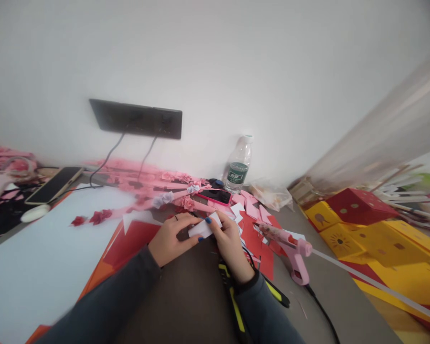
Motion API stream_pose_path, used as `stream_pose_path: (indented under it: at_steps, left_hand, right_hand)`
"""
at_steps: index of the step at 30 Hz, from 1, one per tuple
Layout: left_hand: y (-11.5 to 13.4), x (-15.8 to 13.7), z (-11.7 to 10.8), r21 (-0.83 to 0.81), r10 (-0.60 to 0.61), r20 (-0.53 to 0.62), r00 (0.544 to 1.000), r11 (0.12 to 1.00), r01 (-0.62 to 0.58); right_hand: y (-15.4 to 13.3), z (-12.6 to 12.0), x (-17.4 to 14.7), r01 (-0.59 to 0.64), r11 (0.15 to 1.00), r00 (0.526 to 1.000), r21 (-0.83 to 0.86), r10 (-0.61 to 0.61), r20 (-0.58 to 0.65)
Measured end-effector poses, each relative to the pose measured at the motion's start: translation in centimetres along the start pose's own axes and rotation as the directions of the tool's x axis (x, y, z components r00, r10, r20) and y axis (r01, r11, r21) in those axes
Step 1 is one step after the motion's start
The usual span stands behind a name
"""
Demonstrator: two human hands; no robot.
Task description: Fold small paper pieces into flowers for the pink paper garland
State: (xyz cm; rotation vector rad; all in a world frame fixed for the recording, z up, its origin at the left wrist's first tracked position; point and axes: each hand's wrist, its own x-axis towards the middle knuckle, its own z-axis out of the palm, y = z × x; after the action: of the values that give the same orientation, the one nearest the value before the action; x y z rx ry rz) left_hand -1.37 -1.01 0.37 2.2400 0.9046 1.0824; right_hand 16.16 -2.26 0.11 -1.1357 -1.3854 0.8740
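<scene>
Between my two hands is a small folded piece of white paper, held above the grey table. My left hand pinches its left end between thumb and fingers. On the other side, my right hand grips the paper with the thumb on top. Red paper lies to the left, partly under a large pale sheet. Pink paper flowers on long stems are spread just behind my hands. Black-and-yellow tools, probably scissors or cutters, lie beneath my right forearm.
A pink glue gun with a long glue stick lies at right, its black cord running forward. A water bottle stands by the wall. Yellow and red paper boxes fill the right side. Phones and cords lie at left.
</scene>
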Motion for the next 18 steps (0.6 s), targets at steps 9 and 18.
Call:
stream_pose_path:
  at_steps: [9, 18]
  left_hand:
    - [-0.39, 0.23, -0.37, -0.216, -0.294, -0.083, 0.952, 0.938, 0.271]
    - [0.11, 0.63, -0.59, -0.333, -0.376, -0.143, 0.916, 0.889, 0.313]
  right_hand:
    - [0.46, 0.1, -0.01, -0.063, 0.992, 0.998, 0.113, 0.061, 0.018]
    - [0.33, 0.47, -0.1, -0.108, 0.986, 0.979, 0.125, 0.084, 0.186]
